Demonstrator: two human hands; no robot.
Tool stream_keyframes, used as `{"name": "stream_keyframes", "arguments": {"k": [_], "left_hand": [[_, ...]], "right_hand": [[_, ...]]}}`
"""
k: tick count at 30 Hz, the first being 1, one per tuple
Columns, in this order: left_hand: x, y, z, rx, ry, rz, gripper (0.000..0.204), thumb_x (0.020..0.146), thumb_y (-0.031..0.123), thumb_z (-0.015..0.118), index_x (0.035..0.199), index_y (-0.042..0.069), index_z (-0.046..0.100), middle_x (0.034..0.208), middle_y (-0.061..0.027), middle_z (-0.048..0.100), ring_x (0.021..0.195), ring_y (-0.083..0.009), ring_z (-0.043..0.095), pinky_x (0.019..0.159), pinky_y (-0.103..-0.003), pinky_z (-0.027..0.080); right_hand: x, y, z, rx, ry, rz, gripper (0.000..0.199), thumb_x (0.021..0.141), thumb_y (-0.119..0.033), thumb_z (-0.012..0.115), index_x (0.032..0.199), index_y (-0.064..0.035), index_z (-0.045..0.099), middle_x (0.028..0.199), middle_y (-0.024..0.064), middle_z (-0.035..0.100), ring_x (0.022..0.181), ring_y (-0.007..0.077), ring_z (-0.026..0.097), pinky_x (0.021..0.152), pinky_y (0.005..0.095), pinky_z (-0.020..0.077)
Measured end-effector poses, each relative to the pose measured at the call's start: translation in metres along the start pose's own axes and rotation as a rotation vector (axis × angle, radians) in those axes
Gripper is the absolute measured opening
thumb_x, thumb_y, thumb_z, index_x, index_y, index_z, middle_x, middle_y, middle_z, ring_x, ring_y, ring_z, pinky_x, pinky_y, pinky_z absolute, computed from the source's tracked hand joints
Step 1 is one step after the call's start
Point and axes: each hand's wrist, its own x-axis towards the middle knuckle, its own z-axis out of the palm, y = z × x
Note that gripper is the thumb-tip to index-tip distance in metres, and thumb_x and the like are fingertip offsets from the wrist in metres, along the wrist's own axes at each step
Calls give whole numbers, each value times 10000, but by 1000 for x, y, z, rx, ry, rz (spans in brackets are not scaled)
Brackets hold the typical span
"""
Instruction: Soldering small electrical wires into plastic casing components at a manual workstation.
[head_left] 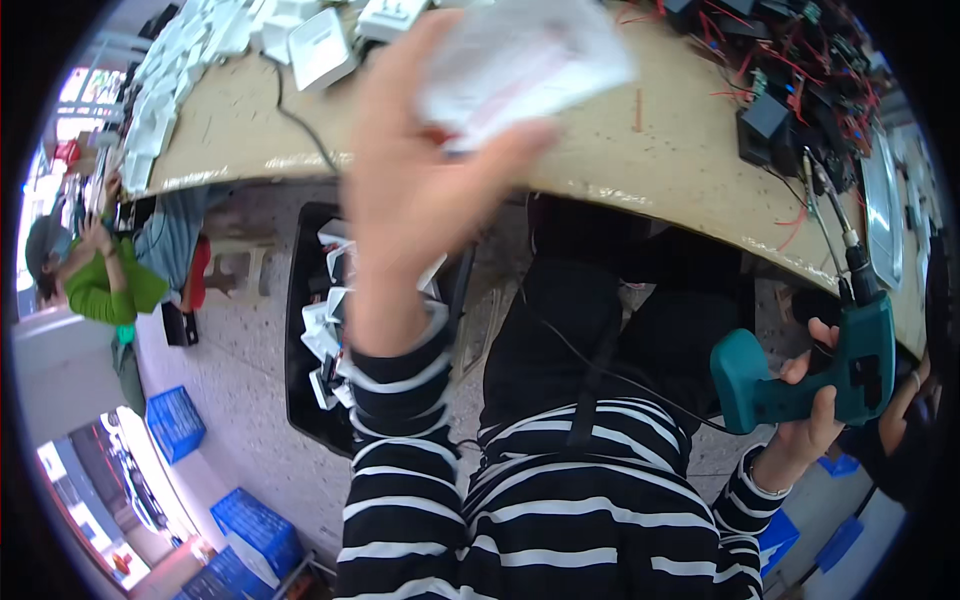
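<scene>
Tan tabletop (690, 150) ahead; left hand (415, 195), grip clamped on blurred white piece (530, 70); right hand (803, 442), grip wrapped round teal tool (868, 345).

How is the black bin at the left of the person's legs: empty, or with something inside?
Not empty: white plastic pieces lie inside the black bin. How full, I cannot tell; the left arm hides part.

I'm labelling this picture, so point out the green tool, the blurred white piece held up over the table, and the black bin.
Green tool (854, 352), head view: on its main body.
White piece (535, 68), head view: middle of its blurred face.
Black bin (298, 340), head view: on its left wall.
</scene>
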Motion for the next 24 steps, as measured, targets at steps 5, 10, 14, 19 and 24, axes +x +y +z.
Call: {"name": "stream_keyframes", "arguments": {"k": [5, 10, 14, 19, 24], "left_hand": [[-64, -6, -142, -322, -15, -426, 875, 663, 231, 808, 1368, -97, 408, 1304, -193, 542, 1189, -261, 553, 1042, -365, 397], [-143, -14, -213, 52, -69, -822, 798, 670, 149, 834, 1345, -53, 462, 1220, -112, 589, 1106, -183, 572, 984, -301, 419], [-217, -24, -247, 252, 79, -1056, 727, 677, 117, 818, 1310, -48, 500, 1177, -104, 612, 1053, -175, 593, 944, -293, 445], [-301, -41, -268, 556, 308, -1354, 640, 738, 203, 775, 1283, -28, 534, 1162, -143, 621, 1055, -204, 596, 923, -323, 458], [-375, -90, -301, 798, 368, -1061, 701, 763, 267, 768, 1330, -33, 486, 1280, -208, 555, 1188, -264, 532, 986, -398, 416]], "right_hand": [[9, 7, -2, 54, -44, 11, 674, 917, -274, 641, 1403, 71, 326, 1362, 270, 463, 831, 157, 558, 770, 308, 481], [16, 11, -5, 82, -134, 35, 657, 928, -281, 624, 1402, 66, 330, 1379, 264, 446, 857, 151, 551, 788, 306, 469], [17, 17, -9, 57, -112, 29, 673, 929, -310, 623, 1401, 69, 329, 1364, 267, 454, 852, 153, 566, 775, 300, 475], [15, 15, -16, 32, -51, 34, 697, 918, -335, 640, 1393, 74, 337, 1343, 278, 469, 839, 158, 583, 756, 298, 491], [18, 15, 2, 60, -119, 27, 695, 915, -311, 642, 1414, 51, 321, 1375, 247, 456, 848, 149, 563, 758, 288, 478]]}}
